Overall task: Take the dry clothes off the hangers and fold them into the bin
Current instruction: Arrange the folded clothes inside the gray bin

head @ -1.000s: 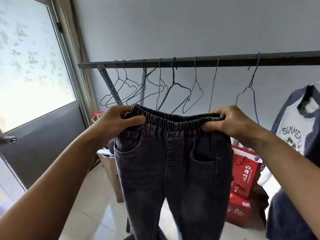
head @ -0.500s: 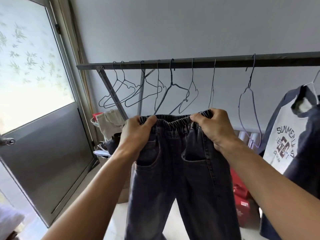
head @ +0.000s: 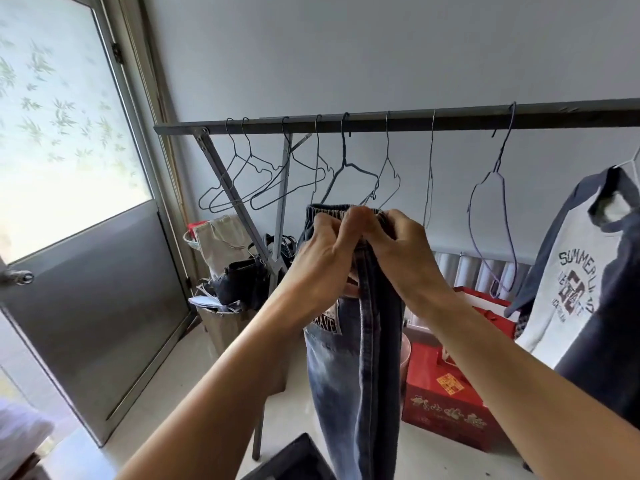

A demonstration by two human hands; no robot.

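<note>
The rail [head: 381, 119] runs across the room at head height. Along its left and middle stretch hang bare wire hangers [head: 349, 174], and near its right end a white-and-navy sweatshirt [head: 568, 292] is on its hanger, not yet taken.

In front of the rail's middle, clear of every hanger, are the jeans [head: 349, 375]. They are doubled lengthwise so that one leg lies against the other. Their long axis drops straight down from the grip toward the floor, and the hems are out of sight below the frame.

The left hand [head: 322, 258] and the right hand [head: 405, 258] are pressed together knuckle to knuckle. Each has its fingers curled tight on the elastic waistband [head: 329, 211], the left on the near-left face and the right on the right.

All the cloth therefore lies below both hands, and neither hand is nearer to it than the other. The next fold looks to be crosswise. One hand would keep the waistband while the other lets go and travels down the legs to bring the lower part up.

A dark-edged shape [head: 294, 459] shows at the bottom of the view, just left of the hanging legs. It may be the bin, but too little of it shows to tell.
</note>
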